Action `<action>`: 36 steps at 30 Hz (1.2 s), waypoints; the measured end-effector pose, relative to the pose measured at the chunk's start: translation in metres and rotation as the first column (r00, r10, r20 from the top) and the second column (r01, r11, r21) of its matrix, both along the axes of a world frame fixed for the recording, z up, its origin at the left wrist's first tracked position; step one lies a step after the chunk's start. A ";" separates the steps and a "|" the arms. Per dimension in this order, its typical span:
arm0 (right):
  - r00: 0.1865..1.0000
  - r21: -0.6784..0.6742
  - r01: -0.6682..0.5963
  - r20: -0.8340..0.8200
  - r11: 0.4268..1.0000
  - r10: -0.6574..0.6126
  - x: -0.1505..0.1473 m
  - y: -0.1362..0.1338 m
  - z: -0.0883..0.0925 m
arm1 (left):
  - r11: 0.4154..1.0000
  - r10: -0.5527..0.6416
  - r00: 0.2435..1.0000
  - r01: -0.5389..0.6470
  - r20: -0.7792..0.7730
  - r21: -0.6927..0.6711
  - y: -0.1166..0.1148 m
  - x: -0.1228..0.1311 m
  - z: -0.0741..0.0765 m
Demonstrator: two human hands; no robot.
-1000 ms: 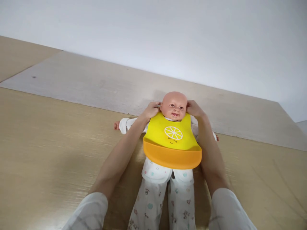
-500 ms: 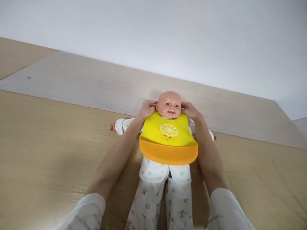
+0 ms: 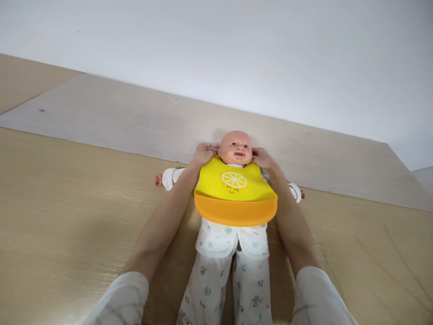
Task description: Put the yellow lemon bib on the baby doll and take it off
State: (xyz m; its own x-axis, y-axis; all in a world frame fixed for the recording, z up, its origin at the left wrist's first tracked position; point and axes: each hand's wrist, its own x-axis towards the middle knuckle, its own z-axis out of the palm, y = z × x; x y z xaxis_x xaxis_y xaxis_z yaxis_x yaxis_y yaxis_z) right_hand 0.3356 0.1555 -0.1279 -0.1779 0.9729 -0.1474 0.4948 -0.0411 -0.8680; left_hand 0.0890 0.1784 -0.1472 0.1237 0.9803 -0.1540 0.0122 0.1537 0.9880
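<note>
A baby doll (image 3: 236,146) in white patterned pyjamas lies on its back on a tan surface (image 3: 67,216), head away from me. A yellow bib (image 3: 233,192) with an orange pocket and a lemon print covers its chest. My left hand (image 3: 203,155) is closed on the bib's neck strap beside the doll's head on the left. My right hand (image 3: 262,158) grips the other strap end at the right of the head. The fingertips and strap ends are partly hidden behind the doll's neck.
A paler wooden board (image 3: 135,117) runs behind the doll's head, below a plain white wall (image 3: 237,49). Tan surface stretches to both sides of the doll.
The doll and bib have shifted slightly left and farther away in view. Both hands have stayed at the doll's neck, drawing a little closer behind the head.
</note>
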 end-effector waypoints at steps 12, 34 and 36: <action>0.969 0.052 0.086 0.226 0.995 -0.096 0.005 -0.021 0.025 | 0.992 0.076 0.987 -0.061 0.142 -0.109 -0.016 -0.008 0.017; 0.849 0.080 0.363 -0.439 0.928 -0.294 0.014 -0.174 0.001 | 0.989 0.089 0.941 -0.122 0.328 0.082 -0.149 -0.043 0.040; 0.839 0.110 0.368 -0.467 0.923 -0.279 0.012 -0.182 0.003 | 0.982 0.132 0.907 -0.174 0.400 0.072 -0.153 -0.038 0.043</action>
